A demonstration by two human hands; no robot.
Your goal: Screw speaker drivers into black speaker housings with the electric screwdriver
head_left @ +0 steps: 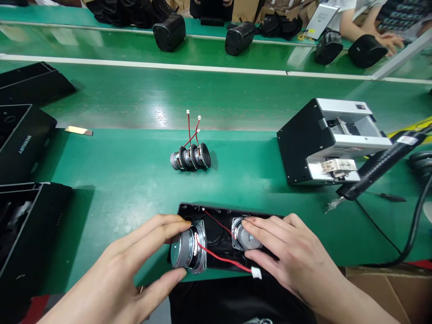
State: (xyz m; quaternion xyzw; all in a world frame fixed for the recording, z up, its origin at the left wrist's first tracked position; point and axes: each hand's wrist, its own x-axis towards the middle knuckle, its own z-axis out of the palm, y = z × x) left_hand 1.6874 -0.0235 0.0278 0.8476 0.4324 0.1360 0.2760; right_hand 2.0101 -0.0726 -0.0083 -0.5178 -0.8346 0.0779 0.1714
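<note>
My left hand [148,252] grips a large speaker driver [185,251] by its rim, thumb below and fingers above. The driver is tilted over the left end of a black speaker panel [216,265]. From it a red wire [226,259] runs right to a white connector [256,272]. My right hand [280,243] has its fingers closed around a smaller speaker driver [243,235] that sits in the panel. A thin red wire from the smaller driver crosses the panel. Between them, a round grille [213,229] shows in the panel.
Several small drivers [191,157] lie stacked in a row beyond the panel. At right stand a screw feeder [320,144] and an electric screwdriver [374,171]. Black speaker boxes [27,139] line the left. Black housings [169,32] rest on the far belt, near another person's hands [391,42].
</note>
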